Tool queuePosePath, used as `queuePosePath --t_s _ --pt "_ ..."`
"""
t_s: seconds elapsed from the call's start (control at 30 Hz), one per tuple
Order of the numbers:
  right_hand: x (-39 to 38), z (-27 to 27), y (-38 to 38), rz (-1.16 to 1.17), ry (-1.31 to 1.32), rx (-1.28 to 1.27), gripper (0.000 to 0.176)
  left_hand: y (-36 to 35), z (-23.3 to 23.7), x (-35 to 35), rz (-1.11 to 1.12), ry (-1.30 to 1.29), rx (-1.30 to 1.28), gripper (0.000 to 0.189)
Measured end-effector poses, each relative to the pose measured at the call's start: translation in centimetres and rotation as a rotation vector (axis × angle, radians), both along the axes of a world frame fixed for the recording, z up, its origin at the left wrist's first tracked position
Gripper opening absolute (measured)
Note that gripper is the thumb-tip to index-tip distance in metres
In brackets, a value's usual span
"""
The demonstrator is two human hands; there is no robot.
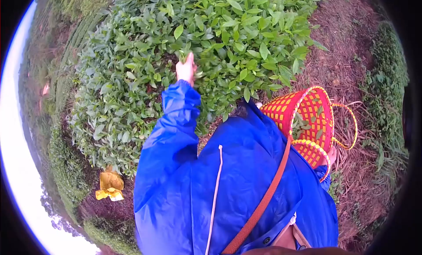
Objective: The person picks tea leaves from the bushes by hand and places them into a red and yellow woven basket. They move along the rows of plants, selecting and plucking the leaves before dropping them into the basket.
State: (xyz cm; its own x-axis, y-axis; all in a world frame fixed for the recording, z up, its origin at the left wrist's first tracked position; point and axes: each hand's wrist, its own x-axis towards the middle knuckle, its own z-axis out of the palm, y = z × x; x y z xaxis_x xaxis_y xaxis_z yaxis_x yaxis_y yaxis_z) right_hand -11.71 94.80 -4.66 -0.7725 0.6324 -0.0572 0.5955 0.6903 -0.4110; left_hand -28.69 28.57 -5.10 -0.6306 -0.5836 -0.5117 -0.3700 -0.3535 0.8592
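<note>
My left hand (186,69) reaches into a leafy green bush that looks like tea (145,75). Its fingers are closed around some plucked tea leaves (182,57), and a few blurred leaves show beside the wrist. At my right side hangs a red and yellow woven basket (281,108), tilted with its mouth toward me. A few loose leaves (301,126) lie inside it. Against the basket's lower outer side is my right hand (330,155), mostly hidden by the rim and a handle, so its fingers cannot be made out.
A reddish-brown strap (263,198) crosses my blue jacket (246,167) to the basket. Dry grass and bare soil (338,48) form a path at the right. A yellow bag or wrapper (110,184) lies at the lower left, near the bush's edge. Planted slopes rise beyond.
</note>
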Motion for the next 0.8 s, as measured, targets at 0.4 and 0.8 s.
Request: queuePosePath --t_s 0.4,0.8 --pt "-1.0 1.6 -1.1 0.0 0.032 -0.091 0.03 5.3 5.7 5.9 -0.337 0.026 -0.444 0.025" --pt "-0.9 -2.7 4.4 0.005 -0.017 -0.144 0.032 3.8 -3.0 -2.4 -0.46 -0.211 -0.453 0.029"
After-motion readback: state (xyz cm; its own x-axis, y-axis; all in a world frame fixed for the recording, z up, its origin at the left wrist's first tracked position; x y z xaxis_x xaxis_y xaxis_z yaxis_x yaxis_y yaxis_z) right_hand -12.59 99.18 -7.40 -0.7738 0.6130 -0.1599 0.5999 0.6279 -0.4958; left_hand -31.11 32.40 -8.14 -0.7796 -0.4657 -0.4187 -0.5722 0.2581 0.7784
